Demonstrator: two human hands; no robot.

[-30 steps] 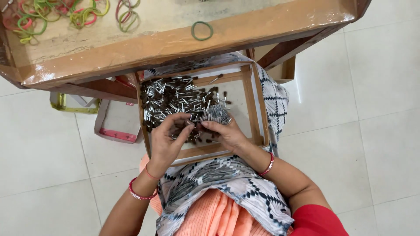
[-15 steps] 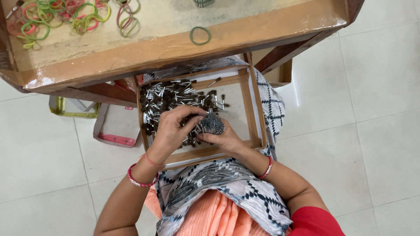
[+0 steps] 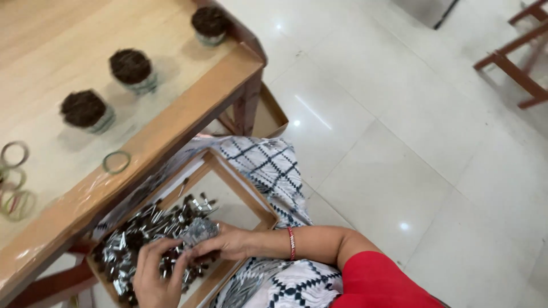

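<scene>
Head view. Both hands are working inside a shallow wooden tray point(image 3: 249, 197) resting on the person's lap, below the edge of the bench point(image 3: 171, 122). The right hand point(image 3: 231, 242) is pinching a gathered bundle of small metal parts point(image 3: 198, 230), fingers clenched around it. The left hand point(image 3: 155, 274), the nearer one, is lying just beside the bundle, fingers curled over the loose heap of parts point(image 3: 142, 231); its grasp cannot be told. The bundle's long axis is unclear.
</scene>
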